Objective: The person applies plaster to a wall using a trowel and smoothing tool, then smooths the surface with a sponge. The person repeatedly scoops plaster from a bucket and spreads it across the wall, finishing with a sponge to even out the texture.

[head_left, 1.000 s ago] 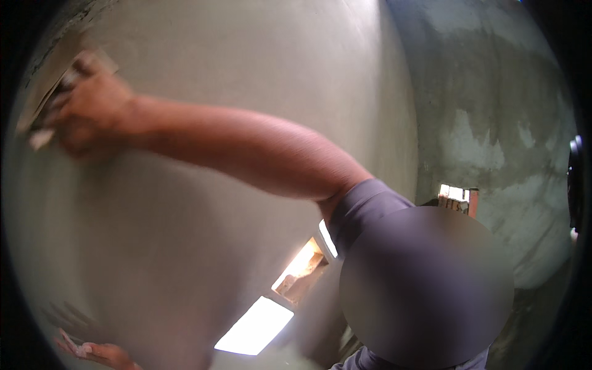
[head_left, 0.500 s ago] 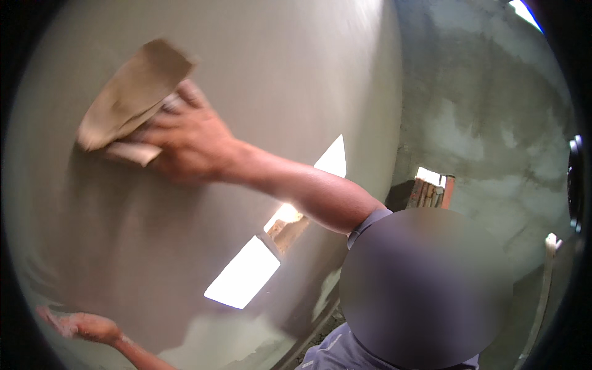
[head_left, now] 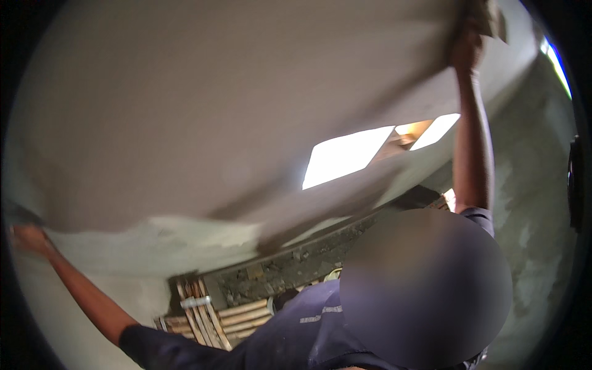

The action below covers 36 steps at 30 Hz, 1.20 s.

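Right hand (head_left: 467,52): shifted from the upper left across to the upper right, its arm turned from slanting to near upright.
Plastering float (head_left: 491,20), in that hand: carried to the top edge, partly cropped; its broad tan face, plain half a second earlier, had turned mostly out of sight.
Left hand (head_left: 29,239): risen from the lower left corner to the left edge, blurred; more of its forearm (head_left: 92,302) and a dark sleeve (head_left: 166,348) had appeared.
Bright wall openings (head_left: 345,157): moved rightward and up in view, uncovered by the arm.
Lashed wooden poles (head_left: 203,314) and rubble strip (head_left: 271,274): newly exposed below.
Pale upright pole, right: gone.
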Each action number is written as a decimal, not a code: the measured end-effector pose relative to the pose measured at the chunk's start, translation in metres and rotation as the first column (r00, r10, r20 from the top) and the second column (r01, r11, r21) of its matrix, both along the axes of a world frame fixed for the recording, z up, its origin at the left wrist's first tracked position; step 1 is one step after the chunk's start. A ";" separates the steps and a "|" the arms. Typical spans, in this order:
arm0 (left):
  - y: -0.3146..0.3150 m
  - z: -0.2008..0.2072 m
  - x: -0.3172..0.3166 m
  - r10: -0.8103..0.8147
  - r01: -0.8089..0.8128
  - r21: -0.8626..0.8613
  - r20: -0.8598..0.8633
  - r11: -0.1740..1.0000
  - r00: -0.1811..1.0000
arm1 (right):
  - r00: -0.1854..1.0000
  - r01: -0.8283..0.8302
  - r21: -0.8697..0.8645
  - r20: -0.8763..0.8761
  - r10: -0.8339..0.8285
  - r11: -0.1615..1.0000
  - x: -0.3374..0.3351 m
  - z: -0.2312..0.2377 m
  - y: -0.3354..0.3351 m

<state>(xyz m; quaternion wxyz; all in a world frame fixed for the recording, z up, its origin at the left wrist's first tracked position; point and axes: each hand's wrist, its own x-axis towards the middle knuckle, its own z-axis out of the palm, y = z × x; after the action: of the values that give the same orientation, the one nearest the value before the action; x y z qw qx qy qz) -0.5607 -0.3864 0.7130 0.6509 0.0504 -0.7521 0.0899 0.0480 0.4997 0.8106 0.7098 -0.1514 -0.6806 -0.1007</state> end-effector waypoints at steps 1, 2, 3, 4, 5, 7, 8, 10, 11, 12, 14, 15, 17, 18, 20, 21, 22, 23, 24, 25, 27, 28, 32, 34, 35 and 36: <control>-0.039 0.012 -0.004 0.114 -0.113 -0.028 0.034 0.993 0.993 | 0.997 -0.048 -0.065 -0.060 0.044 0.997 -0.006 -0.004 -0.001; -0.065 0.015 -0.004 0.180 -0.177 -0.050 0.055 0.983 0.982 | 0.989 -0.104 -0.130 -0.122 0.088 0.986 -0.013 -0.006 -0.002; -0.074 0.008 -0.006 0.192 -0.188 -0.055 0.083 0.981 0.978 | 0.977 -0.147 -0.187 -0.180 0.114 0.971 -0.014 -0.002 -0.003; -0.054 -0.016 -0.010 0.016 -0.016 -0.048 0.003 0.999 1.000 | 0.975 -0.149 -0.226 -0.197 0.105 0.963 -0.013 0.001 -0.003; -0.035 -0.032 -0.005 -0.081 0.081 -0.004 -0.015 0.997 0.997 | 0.976 -0.146 -0.258 -0.197 0.096 0.955 -0.010 0.005 -0.006; 0.022 -0.051 0.005 -0.237 0.236 0.126 -0.006 0.963 0.971 | 0.994 0.109 -0.074 0.013 -0.108 0.991 0.046 0.011 0.067; 0.025 -0.054 0.003 -0.264 0.262 0.143 -0.008 0.954 0.965 | 0.976 0.202 0.038 0.069 -0.205 0.979 0.072 0.013 0.102; 0.051 -0.084 0.002 -0.433 0.437 0.179 -0.062 0.882 0.899 | 0.871 0.458 0.196 0.096 -0.482 0.867 0.108 0.051 0.137; 0.051 -0.047 0.030 -0.515 0.529 0.081 -0.142 0.845 0.845 | 0.937 0.344 0.016 0.054 -0.344 0.939 0.070 0.020 0.119; 0.083 -0.022 0.070 -0.598 0.617 0.053 -0.192 0.785 0.778 | 0.946 0.324 -0.045 0.037 -0.322 0.945 0.064 0.011 0.099; 0.120 0.007 0.123 -0.626 0.654 0.050 -0.243 0.755 0.741 | 0.949 0.315 -0.082 0.018 -0.314 0.946 0.051 0.009 0.067; 0.126 0.008 0.126 -0.585 0.617 0.083 -0.240 0.783 0.775 | 0.945 0.326 -0.088 0.009 -0.326 0.941 0.050 0.012 0.051; 0.133 0.007 0.124 -0.633 0.664 0.088 -0.234 0.743 0.738 | 0.943 0.330 -0.099 0.003 -0.332 0.939 0.040 0.003 0.015; 0.136 0.006 0.121 -0.659 0.689 0.094 -0.227 0.718 0.718 | 0.947 0.319 -0.104 -0.002 -0.321 0.942 0.029 -0.008 -0.007; 0.124 0.014 0.125 -0.660 0.684 0.054 -0.216 0.728 0.719 | 0.979 0.198 -0.164 -0.023 -0.205 0.966 -0.034 -0.057 -0.060; 0.123 0.014 0.129 -0.662 0.684 0.045 -0.209 0.728 0.719 | 0.991 0.123 -0.206 -0.028 -0.132 0.971 -0.071 -0.089 -0.094; 0.124 0.015 0.136 -0.674 0.705 0.128 -0.216 0.697 0.706 | 0.999 0.029 -0.253 -0.026 -0.037 0.967 -0.111 -0.128 -0.136; 0.128 0.016 0.136 -0.668 0.698 0.126 -0.212 0.705 0.713 | 0.999 -0.045 -0.302 -0.019 0.041 0.952 -0.137 -0.166 -0.179; 0.128 0.017 0.135 -0.661 0.689 0.120 -0.208 0.714 0.721 | 0.992 -0.110 -0.340 0.029 0.127 0.934 -0.158 -0.205 -0.227; 0.127 0.013 0.132 -0.659 0.690 0.130 -0.217 0.712 0.720 | 0.970 -0.156 -0.355 0.119 0.210 0.922 -0.165 -0.234 -0.275; 0.134 0.008 0.120 -0.695 0.723 0.103 -0.211 0.683 0.687 | 0.866 -0.188 -0.430 0.352 0.356 0.883 -0.164 -0.276 -0.324; 0.136 0.011 0.125 -0.689 0.718 0.106 -0.215 0.688 0.692 | 0.850 -0.201 -0.461 0.356 0.388 0.864 -0.158 -0.292 -0.321; 0.139 0.014 0.132 -0.726 0.762 0.191 -0.232 0.619 0.648 | 0.955 -0.291 -0.657 -0.243 0.171 0.696 -0.119 -0.278 -0.200; 0.143 0.014 0.138 -0.726 0.758 0.197 -0.218 0.621 0.652 | 0.890 -0.379 -0.694 -0.455 0.035 0.613 -0.097 -0.250 -0.156; 0.145 0.013 0.141 -0.724 0.754 0.204 -0.211 0.624 0.656 | 0.866 -0.409 -0.689 -0.499 0.017 0.598 -0.100 -0.246 -0.156; 0.147 0.014 0.141 -0.717 0.750 0.223 -0.222 0.623 0.661 | 0.861 -0.419 -0.668 -0.507 0.035 0.614 -0.115 -0.249 -0.170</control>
<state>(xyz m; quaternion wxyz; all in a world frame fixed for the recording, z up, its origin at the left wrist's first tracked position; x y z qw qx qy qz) -0.4193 -0.2390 0.7270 0.6562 -0.1596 -0.6739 -0.2997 -0.0667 0.3293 0.5619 0.7221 -0.3630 -0.4909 0.3252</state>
